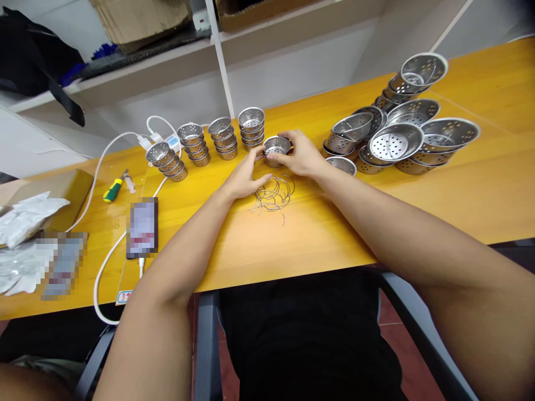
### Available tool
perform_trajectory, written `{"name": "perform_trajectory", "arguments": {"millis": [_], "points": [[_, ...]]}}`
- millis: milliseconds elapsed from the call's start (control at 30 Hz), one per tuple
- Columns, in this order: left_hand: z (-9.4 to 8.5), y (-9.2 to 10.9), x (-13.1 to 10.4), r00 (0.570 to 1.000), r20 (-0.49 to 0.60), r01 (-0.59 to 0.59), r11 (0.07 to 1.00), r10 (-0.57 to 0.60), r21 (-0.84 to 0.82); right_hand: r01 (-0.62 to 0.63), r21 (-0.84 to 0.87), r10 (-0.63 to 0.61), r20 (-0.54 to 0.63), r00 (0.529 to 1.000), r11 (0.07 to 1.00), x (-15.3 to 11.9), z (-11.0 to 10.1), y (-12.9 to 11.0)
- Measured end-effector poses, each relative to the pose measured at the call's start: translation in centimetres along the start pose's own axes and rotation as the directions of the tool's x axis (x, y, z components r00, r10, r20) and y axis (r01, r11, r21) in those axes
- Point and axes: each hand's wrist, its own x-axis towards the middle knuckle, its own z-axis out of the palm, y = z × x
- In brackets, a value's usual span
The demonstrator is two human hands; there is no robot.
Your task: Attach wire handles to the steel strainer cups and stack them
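- Right hand: fingers grasping perforated cup, just beyond wire loops on surface.
- Left hand: fingers at cup's side, can't tell if gripping.
- Loose right grip could tip cup; tangled loops could snag.

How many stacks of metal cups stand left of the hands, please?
4: a leftmost stack nearest the phone, a second stack just right of it, then a third stack, and a fourth stack closest to the left hand. None seems hidden.
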Motion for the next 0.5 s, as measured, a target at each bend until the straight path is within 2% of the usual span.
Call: {"name": "perform_trajectory", "arguments": {"millis": [133, 233, 300, 400, 500], "points": [[-0.3, 0.6, 0.0, 1.000, 0.002, 0.018, 1.000, -0.018, 0.024, 0.025, -0.048, -0.027, -0.026, 0.999, 0.999, -0.7, -0.6, -0.9], [-0.5, 0.8, 0.0, 0.999, -0.011, 0.040, 0.998, -0.040, 0.051, 0.075, -0.132, -0.086, -0.083, 0.993, 0.988, -1.7, -3.4, -2.5], [-0.7, 0.8, -0.1, 0.998, -0.039, 0.056, 0.995, -0.053, 0.088, 0.049, -0.207, -0.065, -0.075, 0.995, 0.977, -2.4, -6.1, -2.9], [-0.8, 0.9, -0.1, 0.996, -0.080, 0.059, 0.989, -0.048, 0.134, -0.039, -0.341, 0.049, 0.020, 0.999, 0.939, -3.1, -9.3, -0.9], [-0.9, 0.9, -0.1, 0.995, -0.098, 0.033, 0.987, -0.017, 0.160, -0.015, -0.304, 0.051, 0.110, 0.993, 0.953, -3.2, -9.8, 2.9]]}}
